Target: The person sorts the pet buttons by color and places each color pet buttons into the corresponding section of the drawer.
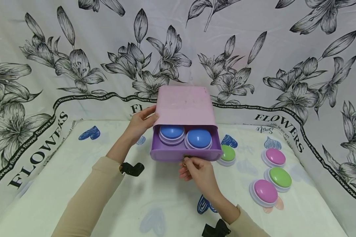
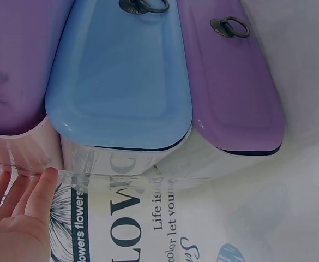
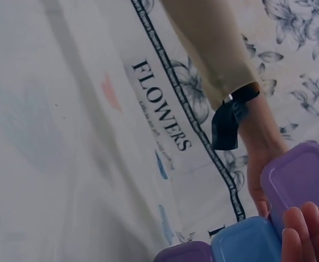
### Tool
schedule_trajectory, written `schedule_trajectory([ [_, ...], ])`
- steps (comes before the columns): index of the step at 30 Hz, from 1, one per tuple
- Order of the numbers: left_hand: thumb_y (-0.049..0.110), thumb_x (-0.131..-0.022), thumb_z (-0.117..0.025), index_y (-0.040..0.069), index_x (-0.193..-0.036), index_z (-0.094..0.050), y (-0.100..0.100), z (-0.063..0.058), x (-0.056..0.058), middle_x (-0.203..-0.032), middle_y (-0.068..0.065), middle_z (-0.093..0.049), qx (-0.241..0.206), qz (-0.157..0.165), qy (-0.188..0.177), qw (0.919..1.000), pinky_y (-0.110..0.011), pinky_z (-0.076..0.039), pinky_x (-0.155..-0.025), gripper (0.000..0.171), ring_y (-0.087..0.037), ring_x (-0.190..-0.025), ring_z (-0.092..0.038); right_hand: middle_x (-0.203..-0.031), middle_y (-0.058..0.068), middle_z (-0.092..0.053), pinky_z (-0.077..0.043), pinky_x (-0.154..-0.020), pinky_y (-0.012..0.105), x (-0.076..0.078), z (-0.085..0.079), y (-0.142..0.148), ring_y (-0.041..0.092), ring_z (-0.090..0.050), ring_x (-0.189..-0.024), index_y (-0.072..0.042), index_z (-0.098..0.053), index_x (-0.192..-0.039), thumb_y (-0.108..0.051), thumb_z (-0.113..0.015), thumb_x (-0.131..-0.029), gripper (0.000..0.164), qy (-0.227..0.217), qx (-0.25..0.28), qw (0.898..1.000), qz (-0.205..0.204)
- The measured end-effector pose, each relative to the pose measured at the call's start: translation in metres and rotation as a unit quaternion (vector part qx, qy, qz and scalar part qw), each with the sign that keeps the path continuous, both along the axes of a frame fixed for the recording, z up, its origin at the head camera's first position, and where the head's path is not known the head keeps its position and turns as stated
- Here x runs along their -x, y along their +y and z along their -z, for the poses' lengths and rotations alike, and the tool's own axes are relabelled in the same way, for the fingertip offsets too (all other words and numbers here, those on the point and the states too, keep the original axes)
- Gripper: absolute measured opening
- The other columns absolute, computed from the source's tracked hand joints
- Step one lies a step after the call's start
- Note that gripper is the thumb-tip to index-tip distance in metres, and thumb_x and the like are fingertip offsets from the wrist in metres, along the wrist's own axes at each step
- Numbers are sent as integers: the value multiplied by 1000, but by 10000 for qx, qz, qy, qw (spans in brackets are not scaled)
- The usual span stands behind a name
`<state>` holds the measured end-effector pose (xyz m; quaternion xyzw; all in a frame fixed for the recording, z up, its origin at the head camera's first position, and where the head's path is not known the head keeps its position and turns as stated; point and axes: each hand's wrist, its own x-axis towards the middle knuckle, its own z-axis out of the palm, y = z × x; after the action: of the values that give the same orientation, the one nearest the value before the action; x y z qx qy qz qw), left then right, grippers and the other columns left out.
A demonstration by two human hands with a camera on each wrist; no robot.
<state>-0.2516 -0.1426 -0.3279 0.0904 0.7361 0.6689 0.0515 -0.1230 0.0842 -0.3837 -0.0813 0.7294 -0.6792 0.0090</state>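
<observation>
Head view, centre of frame: the purple drawer [image 1: 169,156] sits part-way out of the pink case [image 1: 184,103], two blue buttons [image 1: 199,138] inside. The right hand [image 1: 199,172] pinches the ring [image 1: 184,161] at the drawer's front; the left hand [image 1: 142,123] lies with fingers extended against the case's left side. To slide it well, the left should brace the case and the right work level and straight, lest the drawer skew or tip. Its front faces the frame's bottom; the front's long axis runs left to right.
</observation>
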Motion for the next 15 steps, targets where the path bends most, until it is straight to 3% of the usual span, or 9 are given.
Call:
schedule_trajectory([
  [7, 23, -92, -56, 7, -143, -33, 2, -13, -9, -149, -10, -29, 0, 31, -115, 9999, -37, -40, -104, 58, -26, -131, -38, -72, 12, -68, -58, -55, 32, 17, -5, -3, 22, -67, -61, 0, -68, -88, -29, -54, -94, 33, -210, 35, 9996, 180],
  [15, 29, -90, -60, 12, -142, -37, -1, 2, 3, -148, -5, -32, -51, 24, -85, 9999, -35, -41, -103, 60, -21, -130, -40, -76, 16, -69, -58, -56, 31, 19, -25, -8, 27, -67, -63, 3, -67, -92, -20, -52, -95, 28, -240, -77, 9994, 245],
])
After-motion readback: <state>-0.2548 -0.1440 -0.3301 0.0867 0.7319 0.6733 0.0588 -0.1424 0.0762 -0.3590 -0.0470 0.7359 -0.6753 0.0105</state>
